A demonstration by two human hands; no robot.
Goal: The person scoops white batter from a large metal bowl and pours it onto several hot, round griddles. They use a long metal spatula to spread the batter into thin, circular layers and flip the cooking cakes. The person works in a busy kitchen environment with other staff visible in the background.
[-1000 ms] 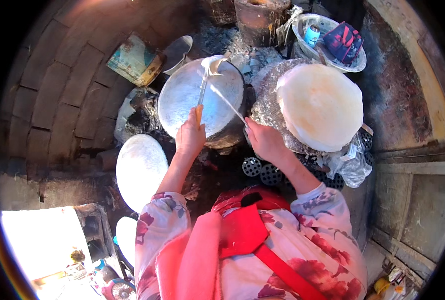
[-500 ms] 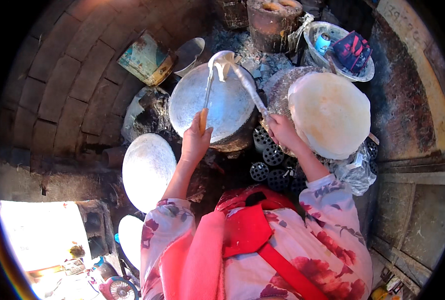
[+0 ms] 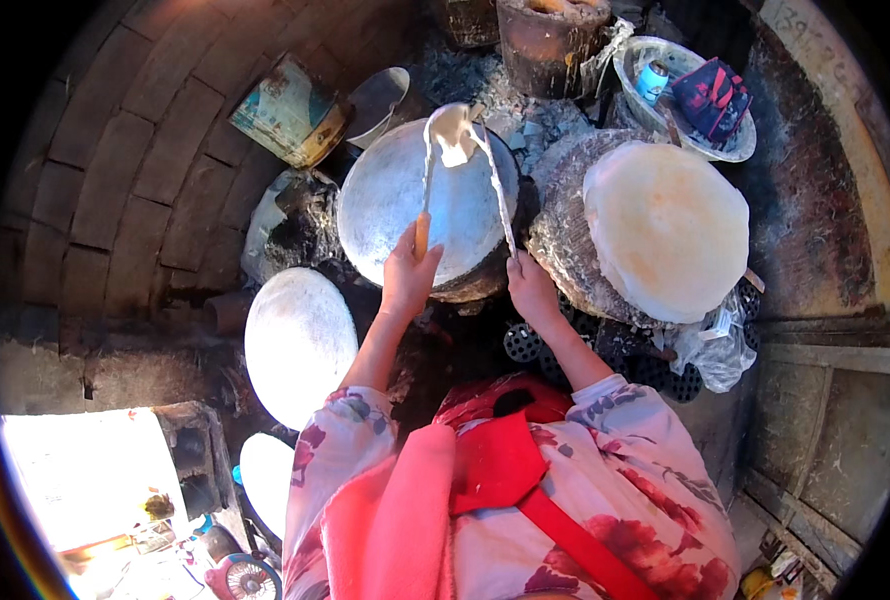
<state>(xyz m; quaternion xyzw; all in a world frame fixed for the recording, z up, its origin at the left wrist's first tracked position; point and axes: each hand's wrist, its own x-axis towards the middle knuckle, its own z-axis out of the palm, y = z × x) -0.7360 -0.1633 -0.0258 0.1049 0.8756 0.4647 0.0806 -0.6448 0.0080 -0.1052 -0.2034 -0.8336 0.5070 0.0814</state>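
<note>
Lying at the far left on the brick floor (image 3: 115, 150), a dented rectangular tin can with a teal and yellow face (image 3: 287, 108) rests on its side. Just right of it a grey scoop-shaped metal piece (image 3: 377, 98) leans beside the ash. Nearer, a round white floured board (image 3: 298, 343) sits left of the person's arm, and a smaller white disc (image 3: 267, 478) shows nearer still, partly hidden.

At the centre, a round grey metal griddle (image 3: 405, 215) rests over a sooty hearth. The left hand (image 3: 408, 275) grips the wooden handle end of one long thin stick (image 3: 426, 180), fingers (image 3: 402, 255) curled tight around it. The right hand (image 3: 532, 288) holds the near end of a second long thin stick (image 3: 497, 190); its fingers are folded around the stick, though the exact grip is hard to make out. Both sticks run away from the person and meet at the griddle's far edge, where a pale folded piece of flatbread dough (image 3: 452, 130) hangs pinched between their tips, raised above the griddle surface.

Farther back stands a brown clay cylinder stove (image 3: 548, 40). To the right, a large round pale flatbread (image 3: 667, 228) lies on a round woven straw mat (image 3: 560, 230). Beyond it a shallow round tray (image 3: 633, 60) holds a dark blue and red cloth pouch (image 3: 712, 95) and a small blue roll (image 3: 652, 80). Crumpled clear plastic (image 3: 717, 345) lies nearer, under the mat's edge.
</note>
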